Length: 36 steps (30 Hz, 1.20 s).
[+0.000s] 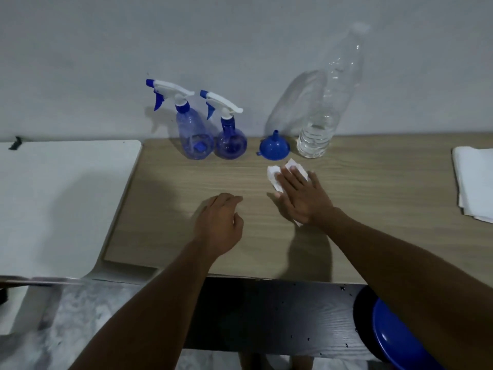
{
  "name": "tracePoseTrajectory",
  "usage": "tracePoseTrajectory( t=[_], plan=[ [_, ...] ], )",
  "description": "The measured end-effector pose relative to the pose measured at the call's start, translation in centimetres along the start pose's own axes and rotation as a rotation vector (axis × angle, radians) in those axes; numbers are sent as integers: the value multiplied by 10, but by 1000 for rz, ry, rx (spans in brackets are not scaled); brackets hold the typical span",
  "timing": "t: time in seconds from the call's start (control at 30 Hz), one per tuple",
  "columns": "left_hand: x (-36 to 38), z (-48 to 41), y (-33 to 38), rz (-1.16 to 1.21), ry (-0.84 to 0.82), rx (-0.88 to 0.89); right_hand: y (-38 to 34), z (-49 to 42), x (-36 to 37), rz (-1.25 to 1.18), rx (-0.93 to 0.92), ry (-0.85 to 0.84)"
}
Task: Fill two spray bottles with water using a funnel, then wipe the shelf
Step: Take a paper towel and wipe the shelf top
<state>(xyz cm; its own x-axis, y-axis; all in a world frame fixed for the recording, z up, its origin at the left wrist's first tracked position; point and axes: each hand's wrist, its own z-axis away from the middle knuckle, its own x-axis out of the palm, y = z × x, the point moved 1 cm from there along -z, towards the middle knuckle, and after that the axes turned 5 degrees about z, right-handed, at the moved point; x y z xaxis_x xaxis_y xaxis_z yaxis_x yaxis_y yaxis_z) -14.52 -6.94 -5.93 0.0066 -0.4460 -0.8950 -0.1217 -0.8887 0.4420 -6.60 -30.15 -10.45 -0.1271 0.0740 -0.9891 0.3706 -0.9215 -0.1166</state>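
Observation:
Two blue spray bottles with white trigger heads stand at the back of the wooden shelf (373,182): a taller one (193,134) and, to its right, a rounder one (230,141). A blue funnel (274,147) sits upside down to the right of them. Beside it stands a tall clear water bottle (320,129), about a quarter full. My right hand (301,196) presses flat on a white tissue (274,173) on the shelf, just in front of the funnel. My left hand (221,222) hovers over the shelf with loosely curled fingers, holding nothing.
A white table (53,198) adjoins the shelf on the left. A stack of white tissues (474,180) lies at the shelf's right edge. Below the shelf's front edge are a dark wet board (266,316) and a blue round object (400,343).

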Motion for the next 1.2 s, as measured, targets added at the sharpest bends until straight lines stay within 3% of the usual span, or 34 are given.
tracePoseTrajectory(
  t=[0.1, 0.3, 0.47, 0.53, 0.93, 1.2],
  plan=[
    [-3, 9, 7, 76, 68, -35, 7, 10, 12, -10, 97, 24],
    [-19, 20, -2, 197, 74, -253, 11, 55, 13, -81, 472, 51],
    [-39, 28, -35, 212, 15, -293, -48, 55, 24, -149, 772, 110],
    [-54, 32, -59, 190, -2, -284, -80, 43, 27, -182, 814, 79],
    [-143, 73, -226, 208, 112, -398, -320, -103, 47, -121, 443, 34],
    [-149, 85, -255, 196, 170, -393, -370, -89, 51, -74, -6, 8]
  ],
)
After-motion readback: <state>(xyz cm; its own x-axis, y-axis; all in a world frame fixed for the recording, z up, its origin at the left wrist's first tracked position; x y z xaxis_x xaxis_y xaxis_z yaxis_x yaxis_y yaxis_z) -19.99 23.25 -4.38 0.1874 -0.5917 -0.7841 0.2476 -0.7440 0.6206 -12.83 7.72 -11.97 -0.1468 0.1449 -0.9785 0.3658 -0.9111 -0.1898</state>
